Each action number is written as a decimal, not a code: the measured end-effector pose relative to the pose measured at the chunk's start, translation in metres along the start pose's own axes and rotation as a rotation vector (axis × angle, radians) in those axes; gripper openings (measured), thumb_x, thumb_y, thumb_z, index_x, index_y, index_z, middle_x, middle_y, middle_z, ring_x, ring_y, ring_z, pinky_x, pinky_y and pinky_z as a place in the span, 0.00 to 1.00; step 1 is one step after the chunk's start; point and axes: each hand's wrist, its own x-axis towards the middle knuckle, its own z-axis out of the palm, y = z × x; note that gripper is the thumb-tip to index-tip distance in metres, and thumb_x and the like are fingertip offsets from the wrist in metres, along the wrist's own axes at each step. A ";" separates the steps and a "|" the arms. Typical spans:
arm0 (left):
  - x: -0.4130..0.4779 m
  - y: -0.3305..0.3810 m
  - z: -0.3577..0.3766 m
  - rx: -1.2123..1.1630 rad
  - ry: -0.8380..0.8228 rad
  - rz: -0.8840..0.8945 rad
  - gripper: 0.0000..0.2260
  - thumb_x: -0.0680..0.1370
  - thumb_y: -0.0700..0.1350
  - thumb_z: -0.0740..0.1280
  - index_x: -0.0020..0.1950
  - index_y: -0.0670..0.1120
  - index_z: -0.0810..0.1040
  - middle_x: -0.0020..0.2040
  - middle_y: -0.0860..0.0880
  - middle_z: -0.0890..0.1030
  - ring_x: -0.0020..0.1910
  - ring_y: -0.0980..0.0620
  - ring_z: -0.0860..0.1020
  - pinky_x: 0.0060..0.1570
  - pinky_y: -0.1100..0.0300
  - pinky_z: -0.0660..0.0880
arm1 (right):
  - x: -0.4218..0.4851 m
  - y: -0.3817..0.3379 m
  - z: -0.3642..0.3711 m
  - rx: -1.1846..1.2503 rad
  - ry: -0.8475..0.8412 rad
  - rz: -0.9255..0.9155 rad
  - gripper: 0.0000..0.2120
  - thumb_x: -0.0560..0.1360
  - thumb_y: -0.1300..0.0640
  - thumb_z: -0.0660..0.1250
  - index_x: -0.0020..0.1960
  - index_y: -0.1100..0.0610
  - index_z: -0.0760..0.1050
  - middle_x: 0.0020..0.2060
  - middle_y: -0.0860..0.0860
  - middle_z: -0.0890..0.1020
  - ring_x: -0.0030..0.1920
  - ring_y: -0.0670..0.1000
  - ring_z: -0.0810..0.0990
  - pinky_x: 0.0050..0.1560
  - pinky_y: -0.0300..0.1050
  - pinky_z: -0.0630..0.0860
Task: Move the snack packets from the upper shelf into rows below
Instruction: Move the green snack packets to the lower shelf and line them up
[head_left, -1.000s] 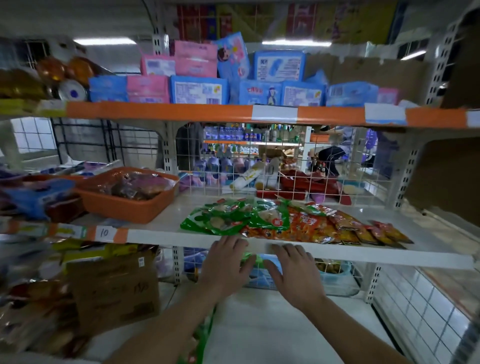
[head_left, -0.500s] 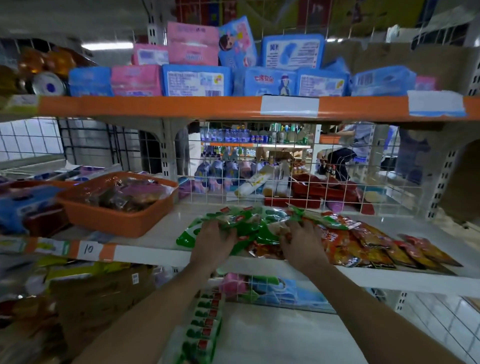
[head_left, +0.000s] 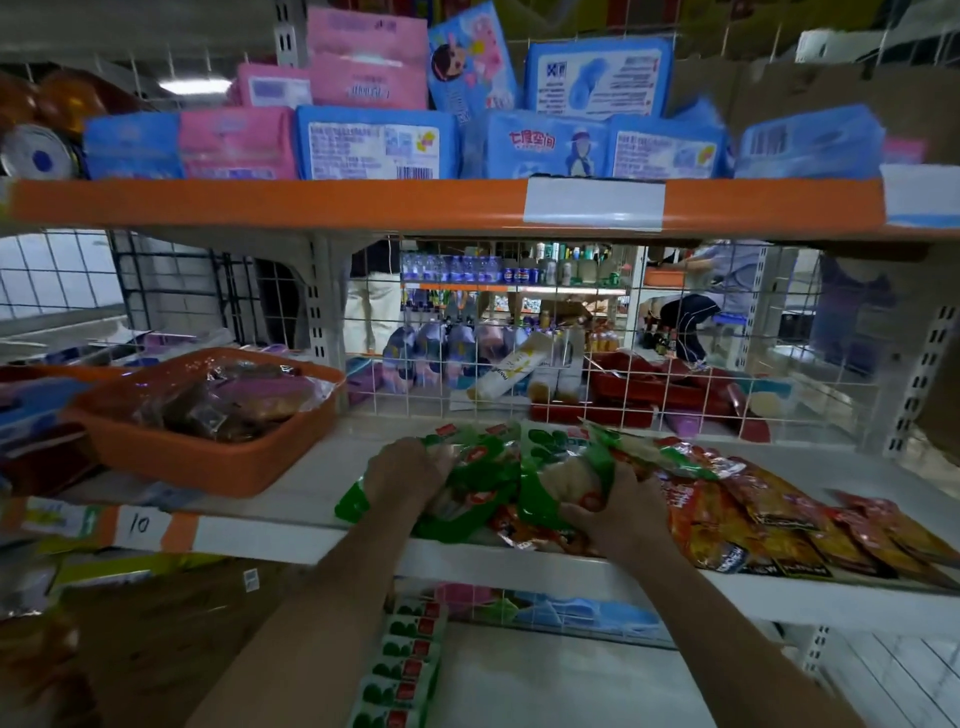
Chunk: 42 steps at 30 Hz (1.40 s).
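left hand (head_left: 402, 475) and right hand (head_left: 621, 512) curl round opposite ends of the heaped green snack packets (head_left: 498, 486) near the shelf (head_left: 291, 535) front edge, probably bunching them to lift together toward the row (head_left: 410, 660) below

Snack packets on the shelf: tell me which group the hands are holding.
The green packets, gripped from both sides by the left hand and right hand. The red-orange packets lie fanned out to their right.
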 end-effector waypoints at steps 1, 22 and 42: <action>0.001 -0.001 -0.001 0.005 -0.018 0.005 0.22 0.77 0.62 0.66 0.52 0.43 0.79 0.49 0.45 0.83 0.47 0.46 0.80 0.48 0.56 0.75 | 0.002 0.002 0.001 -0.016 -0.007 -0.013 0.37 0.68 0.39 0.75 0.68 0.55 0.65 0.63 0.60 0.71 0.65 0.60 0.70 0.67 0.52 0.68; -0.035 -0.023 -0.032 -0.844 -0.298 0.124 0.10 0.77 0.35 0.70 0.55 0.46 0.81 0.50 0.45 0.85 0.47 0.49 0.84 0.44 0.57 0.82 | 0.003 -0.002 -0.003 0.389 -0.116 -0.048 0.32 0.57 0.61 0.84 0.59 0.54 0.78 0.51 0.52 0.84 0.53 0.54 0.81 0.51 0.48 0.80; -0.088 -0.035 -0.043 -1.129 -0.319 0.116 0.15 0.75 0.35 0.73 0.60 0.44 0.80 0.56 0.45 0.84 0.57 0.45 0.81 0.64 0.45 0.75 | -0.047 0.007 -0.061 0.575 -0.126 -0.242 0.08 0.72 0.67 0.73 0.49 0.59 0.83 0.45 0.58 0.86 0.48 0.62 0.83 0.53 0.62 0.80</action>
